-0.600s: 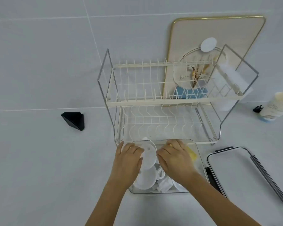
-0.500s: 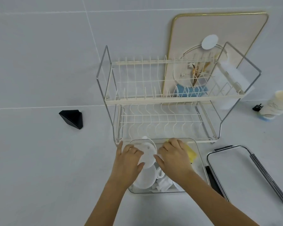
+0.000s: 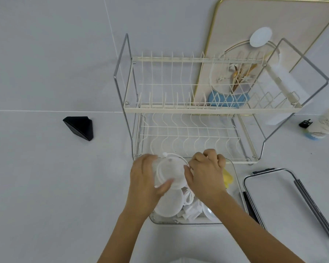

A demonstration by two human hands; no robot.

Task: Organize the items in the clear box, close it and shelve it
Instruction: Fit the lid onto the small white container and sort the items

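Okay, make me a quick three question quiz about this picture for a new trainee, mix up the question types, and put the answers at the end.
1. True or false: the box lid is already on the clear box.
2. Multiple choice: what is the left hand holding? A) a yellow item B) a round white lid C) a black wedge
3. Fill in: the clear box sits directly in front of the two-tier ____.

Key
1. False. The lid lies flat on the surface to the right of the box.
2. B. It grips the round white lid above the box; the right hand reaches in beside it.
3. Dish rack.
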